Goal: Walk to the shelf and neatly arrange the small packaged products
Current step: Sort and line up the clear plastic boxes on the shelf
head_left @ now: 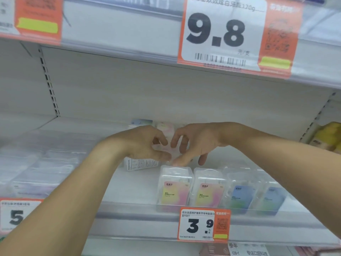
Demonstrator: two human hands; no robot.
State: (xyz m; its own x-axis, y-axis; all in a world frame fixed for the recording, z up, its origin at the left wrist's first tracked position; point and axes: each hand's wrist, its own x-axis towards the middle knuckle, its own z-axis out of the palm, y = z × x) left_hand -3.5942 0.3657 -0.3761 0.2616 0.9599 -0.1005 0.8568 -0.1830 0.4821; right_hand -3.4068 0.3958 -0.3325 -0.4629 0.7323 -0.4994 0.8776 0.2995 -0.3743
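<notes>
Several small clear packs stand in a row at the front of the white shelf point(129, 191): two pink-yellow packs point(174, 189) point(209, 190) and two blue-green packs point(241, 193) point(271, 196). Behind them, my left hand point(145, 143) and my right hand point(195, 143) meet around a clear pink pack point(167, 148), fingers curled on its sides. Under my left hand a white pack point(140, 163) lies on its side. Two more packs, a blue one point(141, 122) and a pink one point(165, 126), stand further back, partly hidden by my hands.
Blurred clear packs point(40, 169) fill the shelf's left part. A yellow package point(328, 137) sits in the bay to the right. The upper shelf edge carries a 9.8 price tag point(219, 32); a 3.9 tag point(200, 226) hangs on this shelf's front rail.
</notes>
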